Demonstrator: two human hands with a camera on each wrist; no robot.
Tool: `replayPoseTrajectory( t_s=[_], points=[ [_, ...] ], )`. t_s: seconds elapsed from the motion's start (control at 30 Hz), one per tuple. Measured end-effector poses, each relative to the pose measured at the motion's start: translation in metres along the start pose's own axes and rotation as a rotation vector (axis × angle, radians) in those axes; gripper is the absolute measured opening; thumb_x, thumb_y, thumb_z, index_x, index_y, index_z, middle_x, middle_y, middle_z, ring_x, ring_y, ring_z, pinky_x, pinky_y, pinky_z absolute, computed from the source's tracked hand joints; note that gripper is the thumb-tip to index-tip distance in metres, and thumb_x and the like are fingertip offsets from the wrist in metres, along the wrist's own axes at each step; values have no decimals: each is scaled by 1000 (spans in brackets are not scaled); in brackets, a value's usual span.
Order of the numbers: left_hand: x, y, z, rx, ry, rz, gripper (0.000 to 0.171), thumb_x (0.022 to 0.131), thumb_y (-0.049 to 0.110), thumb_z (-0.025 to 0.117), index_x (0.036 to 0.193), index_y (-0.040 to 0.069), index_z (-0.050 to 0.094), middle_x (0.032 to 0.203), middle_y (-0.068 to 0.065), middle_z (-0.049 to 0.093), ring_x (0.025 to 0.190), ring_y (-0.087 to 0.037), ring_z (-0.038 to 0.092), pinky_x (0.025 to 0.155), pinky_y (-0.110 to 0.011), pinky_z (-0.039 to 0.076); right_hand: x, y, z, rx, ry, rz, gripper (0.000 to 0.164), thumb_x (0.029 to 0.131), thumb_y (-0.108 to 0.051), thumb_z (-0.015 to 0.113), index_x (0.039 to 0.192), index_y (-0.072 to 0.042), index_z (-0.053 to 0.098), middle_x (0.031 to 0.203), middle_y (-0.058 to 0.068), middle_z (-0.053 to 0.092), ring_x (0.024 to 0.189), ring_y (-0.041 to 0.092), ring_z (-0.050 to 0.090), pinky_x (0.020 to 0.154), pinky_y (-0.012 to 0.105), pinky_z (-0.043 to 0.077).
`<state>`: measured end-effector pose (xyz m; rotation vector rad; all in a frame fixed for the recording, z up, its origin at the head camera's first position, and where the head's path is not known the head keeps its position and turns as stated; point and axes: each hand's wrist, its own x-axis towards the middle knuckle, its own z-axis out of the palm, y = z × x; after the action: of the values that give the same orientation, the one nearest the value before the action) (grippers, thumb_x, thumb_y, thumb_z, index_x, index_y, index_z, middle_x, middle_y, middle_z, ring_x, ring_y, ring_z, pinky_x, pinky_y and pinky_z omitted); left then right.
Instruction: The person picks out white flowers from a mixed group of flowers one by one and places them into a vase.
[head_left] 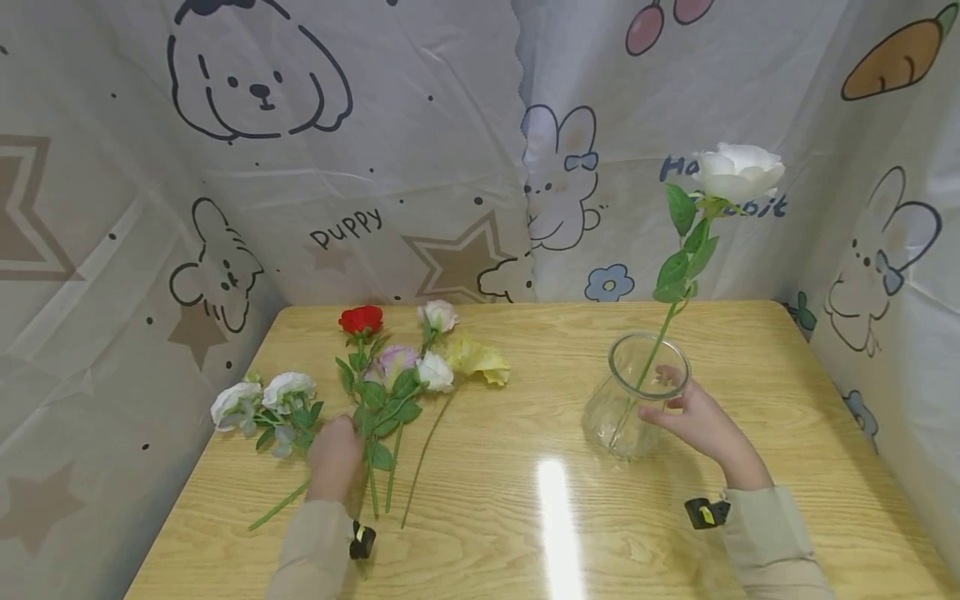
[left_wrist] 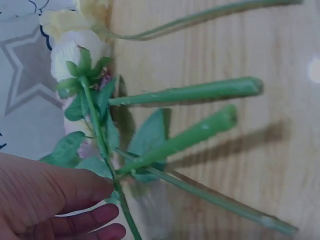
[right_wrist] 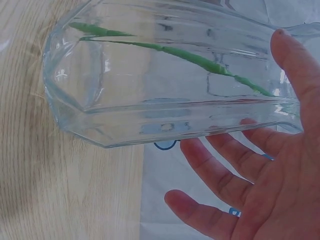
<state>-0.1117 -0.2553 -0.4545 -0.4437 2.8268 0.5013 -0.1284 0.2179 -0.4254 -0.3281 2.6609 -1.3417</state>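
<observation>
Glass vase (head_left: 619,408) stands toward the bench's (head_left: 487,517) far right corner; likely smooth, breakable. I'd take its neck, where the right hand (head_left: 701,427) curves loosely, fingers spread. Left hand (head_left: 335,454) pinches a green stem (left_wrist: 103,142): probably light, bendable.

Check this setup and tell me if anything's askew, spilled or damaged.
Only a slight lean stands out: the tall white rose slants toward the right of the head view inside the glass vase, its stem running diagonally rather than upright. I see nothing spilled or broken on the wooden table.
</observation>
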Motion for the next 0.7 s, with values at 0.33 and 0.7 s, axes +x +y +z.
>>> replayPoseTrajectory(
  t_s=[0.33,0.7],
  points=[
    [2,-9,9,74,55,54,11,84,-8,48,87,-12,57,82,-27,58,74,-41,58,58,-47,49,1,0,1,6,4,-15,72,83,-22,65,132,12,25,130,35,30,105,49,42,81,55,41],
    [-4,-11,15,151,116,97,8,81,-12,50,85,-17,55,78,-27,55,70,-40,57,59,-46,50,1,1,0,10,2,-7,72,82,-22,65,133,10,25,131,34,29,106,49,41,80,57,41]
  ],
)
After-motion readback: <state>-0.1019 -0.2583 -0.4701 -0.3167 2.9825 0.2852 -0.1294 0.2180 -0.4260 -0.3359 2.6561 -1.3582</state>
